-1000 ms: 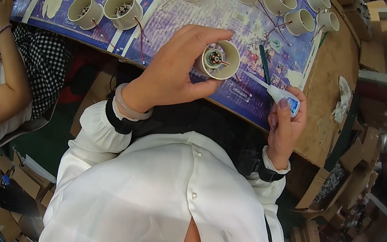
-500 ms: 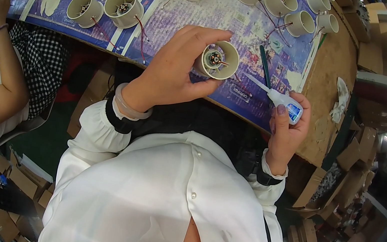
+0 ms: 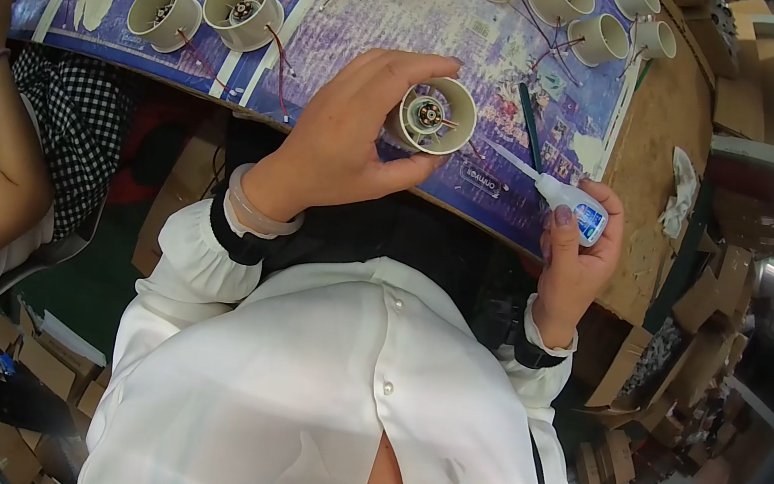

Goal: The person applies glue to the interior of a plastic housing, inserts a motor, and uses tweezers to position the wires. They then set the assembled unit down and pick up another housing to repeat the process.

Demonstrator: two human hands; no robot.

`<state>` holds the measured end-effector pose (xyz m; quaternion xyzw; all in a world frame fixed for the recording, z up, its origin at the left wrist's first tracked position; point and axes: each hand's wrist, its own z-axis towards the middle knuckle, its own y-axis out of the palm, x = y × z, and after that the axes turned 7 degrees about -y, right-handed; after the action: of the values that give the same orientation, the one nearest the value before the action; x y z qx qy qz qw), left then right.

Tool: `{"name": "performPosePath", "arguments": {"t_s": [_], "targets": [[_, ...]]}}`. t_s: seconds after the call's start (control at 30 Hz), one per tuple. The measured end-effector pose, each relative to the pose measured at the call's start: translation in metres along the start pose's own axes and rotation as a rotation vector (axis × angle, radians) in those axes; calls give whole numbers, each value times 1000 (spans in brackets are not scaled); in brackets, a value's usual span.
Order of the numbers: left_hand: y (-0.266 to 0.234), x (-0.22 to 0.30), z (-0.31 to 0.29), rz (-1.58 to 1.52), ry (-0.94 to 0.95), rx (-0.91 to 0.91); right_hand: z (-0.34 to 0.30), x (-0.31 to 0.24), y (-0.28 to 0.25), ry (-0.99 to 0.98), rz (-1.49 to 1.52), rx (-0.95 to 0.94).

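Note:
My left hand [image 3: 357,126] wraps its thumb and fingers round a cream cylindrical housing [image 3: 463,131] near the table's front edge. Inside the housing sits a small round motor [image 3: 428,114] with copper windings, facing up. In my right hand [image 3: 574,262] is a small white squeeze bottle [image 3: 576,211] with a blue label and a long thin nozzle. The nozzle points up and left toward the housing, its tip apart from the wall. Between bottle and housing, a dark green stick-like tool [image 3: 530,128] lies on the table.
Several similar housings [image 3: 242,16] with motors and trailing red wires [image 3: 284,74] stand along the far and left parts of the covered table [image 3: 338,42]. A crumpled white cloth [image 3: 680,192] lies at the right edge. Another person's arm [image 3: 16,122] is at the left, beside cardboard boxes [image 3: 43,365].
The housing in my left hand has tilted slightly, so more of the motor's round rim shows. The bottle stays almost in place. The whole view has shifted a little.

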<state>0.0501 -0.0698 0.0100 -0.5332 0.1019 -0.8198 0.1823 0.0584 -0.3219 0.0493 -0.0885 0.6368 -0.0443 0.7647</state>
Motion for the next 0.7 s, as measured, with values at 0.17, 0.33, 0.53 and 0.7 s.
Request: {"name": "performPosePath", "arguments": {"t_s": [0.17, 0.33, 0.53, 0.7], "targets": [[0, -2, -1, 3, 5, 7, -1, -3, 2, -17, 4, 6], [0, -4, -1, 21, 22, 9, -2, -5, 4, -31, -41, 13], [-1, -4, -1, 16, 21, 11, -2, -6, 4, -26, -65, 18], [-2, -3, -1, -19, -4, 3, -2, -5, 4, -50, -67, 10]]}}
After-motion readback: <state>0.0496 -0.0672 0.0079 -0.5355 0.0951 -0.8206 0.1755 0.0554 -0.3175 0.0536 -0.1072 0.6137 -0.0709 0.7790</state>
